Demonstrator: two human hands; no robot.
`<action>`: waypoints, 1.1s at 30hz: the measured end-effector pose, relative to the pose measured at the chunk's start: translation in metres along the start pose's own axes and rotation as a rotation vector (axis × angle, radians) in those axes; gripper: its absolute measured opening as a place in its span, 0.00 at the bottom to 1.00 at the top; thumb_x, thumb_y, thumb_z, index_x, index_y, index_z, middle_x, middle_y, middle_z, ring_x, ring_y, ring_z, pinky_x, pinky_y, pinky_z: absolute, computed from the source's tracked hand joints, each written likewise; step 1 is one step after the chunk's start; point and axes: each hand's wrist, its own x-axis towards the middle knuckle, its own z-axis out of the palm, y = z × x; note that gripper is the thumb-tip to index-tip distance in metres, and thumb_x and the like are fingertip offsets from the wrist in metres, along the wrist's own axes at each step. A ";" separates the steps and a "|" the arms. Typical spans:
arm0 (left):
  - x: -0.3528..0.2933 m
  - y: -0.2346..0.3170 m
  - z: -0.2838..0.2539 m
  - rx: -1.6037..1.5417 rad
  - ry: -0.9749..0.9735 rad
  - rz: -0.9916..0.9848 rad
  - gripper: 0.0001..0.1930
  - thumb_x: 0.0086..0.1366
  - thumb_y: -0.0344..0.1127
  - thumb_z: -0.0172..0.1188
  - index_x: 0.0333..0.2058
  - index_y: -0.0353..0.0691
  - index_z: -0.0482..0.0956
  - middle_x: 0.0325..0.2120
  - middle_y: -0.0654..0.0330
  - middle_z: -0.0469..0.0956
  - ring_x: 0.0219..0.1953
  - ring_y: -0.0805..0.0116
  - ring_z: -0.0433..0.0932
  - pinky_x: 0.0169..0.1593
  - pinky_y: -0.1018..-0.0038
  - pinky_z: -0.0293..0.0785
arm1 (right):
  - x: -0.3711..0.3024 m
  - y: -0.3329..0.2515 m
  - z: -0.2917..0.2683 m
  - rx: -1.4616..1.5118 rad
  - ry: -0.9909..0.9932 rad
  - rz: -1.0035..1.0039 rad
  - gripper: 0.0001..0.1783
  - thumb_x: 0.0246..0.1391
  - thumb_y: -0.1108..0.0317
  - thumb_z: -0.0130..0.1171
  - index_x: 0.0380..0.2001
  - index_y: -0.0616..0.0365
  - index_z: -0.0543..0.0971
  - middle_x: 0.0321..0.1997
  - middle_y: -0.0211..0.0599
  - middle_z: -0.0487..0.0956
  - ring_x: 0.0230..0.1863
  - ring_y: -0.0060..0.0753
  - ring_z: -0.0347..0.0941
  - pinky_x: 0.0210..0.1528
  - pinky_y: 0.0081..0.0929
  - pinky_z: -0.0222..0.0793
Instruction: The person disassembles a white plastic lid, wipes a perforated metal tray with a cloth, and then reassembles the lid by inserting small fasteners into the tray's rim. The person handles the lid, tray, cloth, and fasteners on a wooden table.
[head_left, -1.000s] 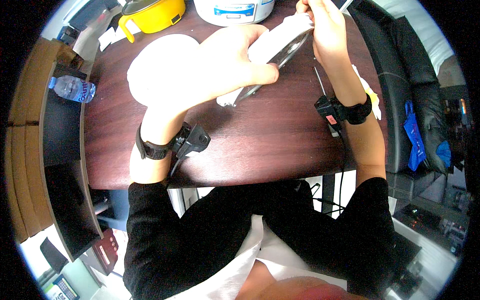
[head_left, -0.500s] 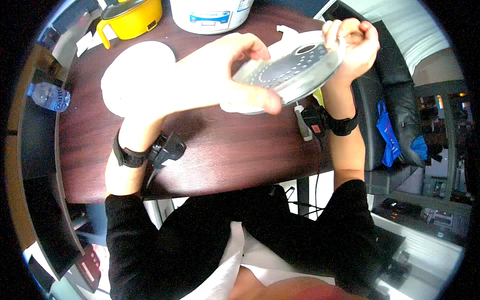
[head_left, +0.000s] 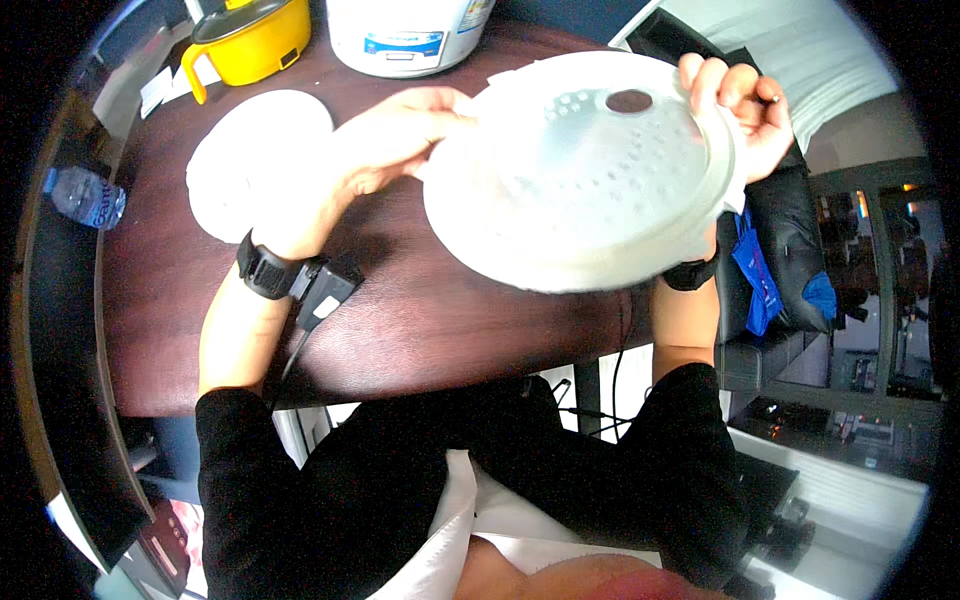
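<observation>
A round inner lid [head_left: 600, 200] with a pale rim, rows of small holes or dimples and one larger round opening is held above the table, its face tilted toward me. My right hand [head_left: 738, 112] grips its far right rim, fingers curled over the edge. My left hand [head_left: 405, 130] pinches its left edge; the fingertips are partly hidden behind it. A white round piece [head_left: 255, 165], too bright to make out in detail, lies on the table behind my left wrist. Both wrists wear black straps with small boxes; the right box is mostly hidden beneath the lid.
The dark reddish-brown table [head_left: 400, 330] has a white appliance [head_left: 405, 40] and a yellow pot [head_left: 250, 45] with a handle at its far side. A water bottle [head_left: 85, 197] is at the left edge. On the right stands a black seat with a blue bag [head_left: 755, 275].
The lid has turned from a steep slant to face me more fully and dropped slightly nearer. My left hand has drawn back from spanning it to pinching its left edge.
</observation>
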 end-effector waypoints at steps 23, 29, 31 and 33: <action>-0.002 0.011 0.002 -0.027 0.710 0.606 0.20 0.66 0.38 0.55 0.53 0.35 0.68 0.44 0.59 0.76 0.43 0.74 0.75 0.49 0.78 0.70 | -0.029 0.016 -0.034 -0.299 0.271 0.229 0.13 0.66 0.62 0.34 0.33 0.56 0.66 0.42 0.39 0.74 0.51 0.34 0.68 0.60 0.32 0.59; -0.004 0.009 0.009 -0.033 0.586 0.279 0.17 0.67 0.36 0.52 0.50 0.31 0.67 0.36 0.58 0.77 0.33 0.74 0.76 0.37 0.79 0.74 | -0.022 0.018 0.004 -0.103 0.085 0.192 0.16 0.66 0.61 0.29 0.32 0.55 0.66 0.40 0.39 0.73 0.59 0.46 0.64 0.63 0.39 0.54; 0.002 0.003 0.007 -0.226 0.410 0.199 0.13 0.67 0.35 0.50 0.46 0.32 0.68 0.32 0.59 0.76 0.29 0.74 0.76 0.35 0.79 0.75 | -0.018 0.015 0.005 -0.180 -0.032 0.167 0.18 0.65 0.61 0.25 0.33 0.56 0.67 0.37 0.40 0.73 0.50 0.44 0.70 0.60 0.38 0.56; -0.003 0.005 0.017 -0.223 0.306 0.100 0.14 0.67 0.35 0.50 0.47 0.31 0.67 0.31 0.60 0.76 0.29 0.74 0.76 0.35 0.78 0.76 | -0.006 0.016 0.001 -0.125 -0.231 0.113 0.19 0.66 0.60 0.31 0.32 0.58 0.70 0.31 0.37 0.74 0.39 0.34 0.72 0.50 0.31 0.63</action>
